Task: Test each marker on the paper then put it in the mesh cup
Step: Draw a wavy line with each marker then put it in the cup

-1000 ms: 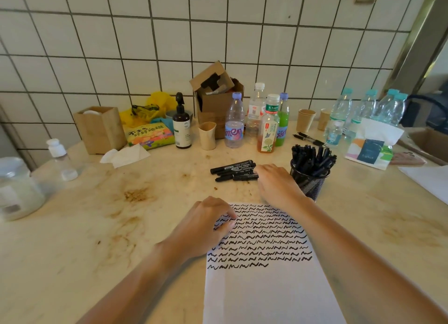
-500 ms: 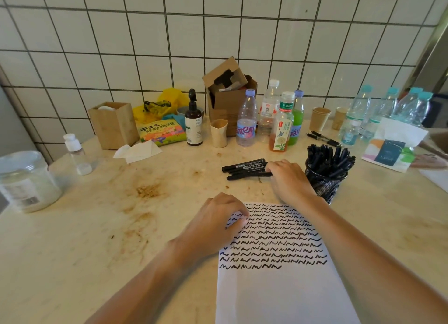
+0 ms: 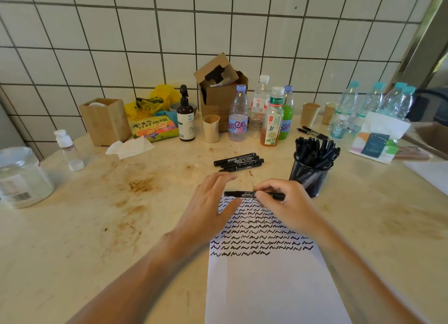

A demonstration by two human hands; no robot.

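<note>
Right grip [image 3: 282,203] pinching marker [image 3: 238,194], bottle [image 3: 238,120] label unreadable

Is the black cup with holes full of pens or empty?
Nearly full. The mesh cup is crowded with black markers standing upright, their tops fanning out above its rim.

Matt white paper [image 3: 271,287] lies on a smooth, stained stone-look worktop [image 3: 72,226]; black wire mesh cup [image 3: 308,178], glossy wall tiles [image 3: 97,32], clear plastic bottles [image 3: 238,115].
</note>
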